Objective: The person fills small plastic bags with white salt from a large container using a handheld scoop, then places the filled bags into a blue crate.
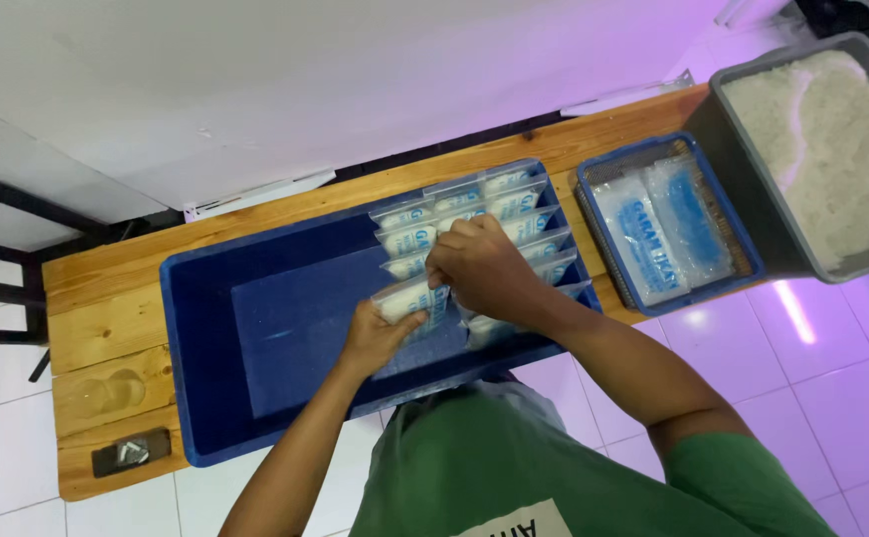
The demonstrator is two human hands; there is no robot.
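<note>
Both hands meet over the right end of a deep blue tub (205, 328), where small clear packets of white grains (474, 214) stand on edge in tight rows, likely so they prop one another up and fill the space evenly. The left hand (375, 333) is curled shut around one packet (406, 298), holding it upright against the nearest row; the right hand (482, 270), just above and touching the same packet, has its fingers bent down onto the packet tops, though whether it pinches anything is unclear. Right of the hands, a small blue basket (593, 184) holds more packets lying flat, and a grey bin (743, 199) of loose white grains sits beyond it, cut off by the frame. The wooden surface (106, 318) carries everything. The packets beneath the right wrist are hidden.
</note>
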